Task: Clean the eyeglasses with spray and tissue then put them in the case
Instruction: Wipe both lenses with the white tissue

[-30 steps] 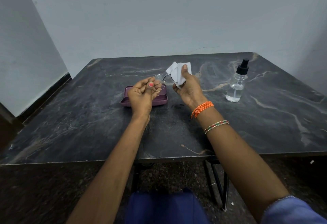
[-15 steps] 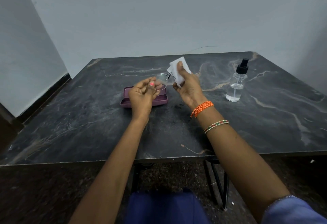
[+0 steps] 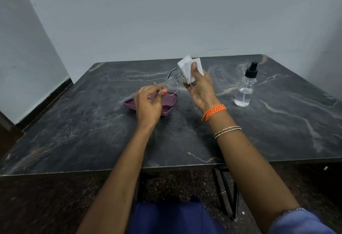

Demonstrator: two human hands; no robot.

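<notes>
Eyeglasses [image 3: 171,85] held above the dark marbled table [image 3: 92,122], near its centre. The left hand [image 3: 148,104] pinches the rim of the near lens between thumb and fingers; the right hand [image 3: 200,87] clamps a folded white tissue [image 3: 187,67] over the far lens, thumb pressed on top. The open maroon case [image 3: 166,102] lies on the table below the left hand. The spray bottle [image 3: 246,87] stands upright at right, well apart from both hands.

Above the dark worktop [image 3: 92,132], the left hand [image 3: 148,104] pinches the eyeglasses [image 3: 171,85] by one lens rim. The right hand [image 3: 200,87] pinches a white tissue [image 3: 187,69] over the other lens. The open purple case [image 3: 167,102] lies beneath, with the spray bottle [image 3: 246,87] upright at right.
</notes>
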